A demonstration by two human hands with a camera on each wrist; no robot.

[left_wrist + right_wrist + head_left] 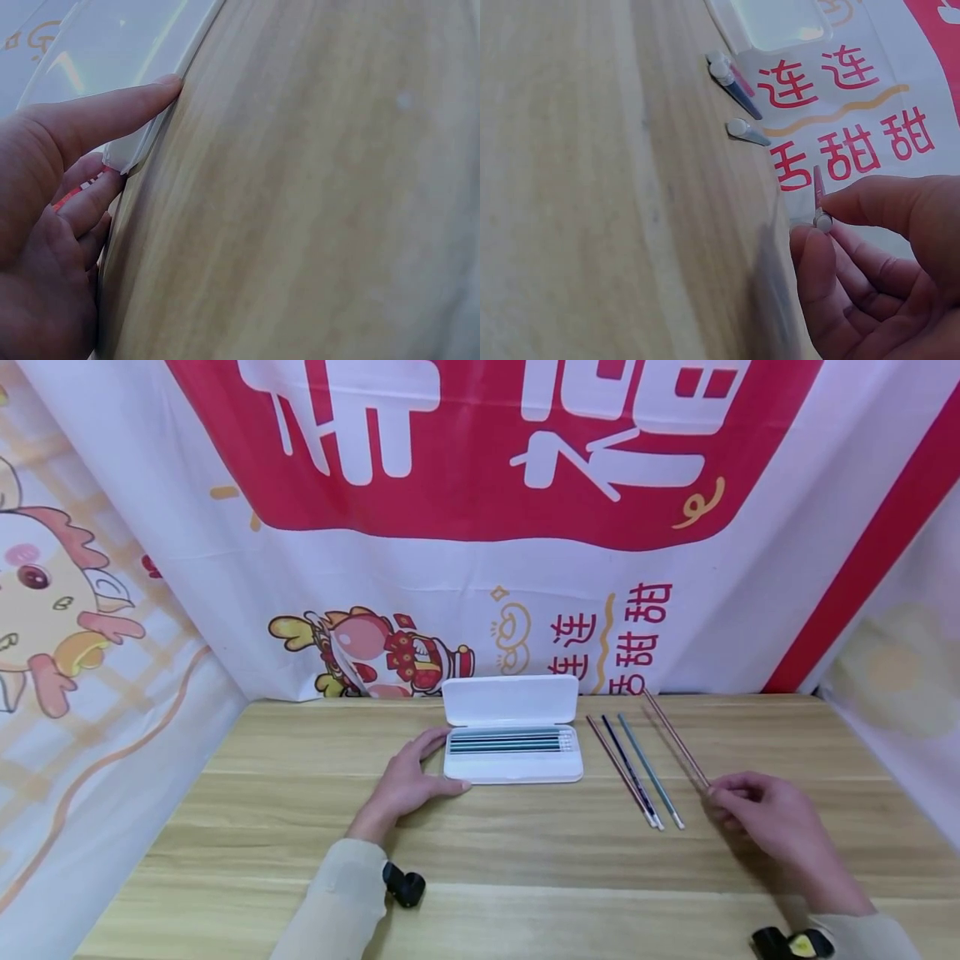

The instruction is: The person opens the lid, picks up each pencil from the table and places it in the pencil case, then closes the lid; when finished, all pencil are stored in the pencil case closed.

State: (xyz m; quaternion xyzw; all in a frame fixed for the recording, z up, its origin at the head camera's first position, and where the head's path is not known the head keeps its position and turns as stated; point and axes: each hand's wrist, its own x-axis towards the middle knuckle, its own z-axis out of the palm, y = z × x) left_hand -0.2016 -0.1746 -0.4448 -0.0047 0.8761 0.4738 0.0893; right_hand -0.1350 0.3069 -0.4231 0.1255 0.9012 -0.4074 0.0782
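Observation:
An open white pencil case (513,770) lies at the back of the table with several dark and teal pencils (506,744) in it. My left hand (408,781) holds its left end, thumb at the front edge; in the left wrist view the other fingers bend against the case's corner. Between thumb and fingertips, my right hand (776,817) pinches a pinkish pencil (678,743) near its white end, the far end pointing towards the back. Left of that hand lie three loose pencils: one pinkish (617,764), one dark blue (632,768), one teal (649,768).
The case's raised lid (510,700) stands close to a printed red and white cloth (480,560) hanging behind the wooden table (525,860). Side cloths hang at left and right. Each wrist wears a small black device.

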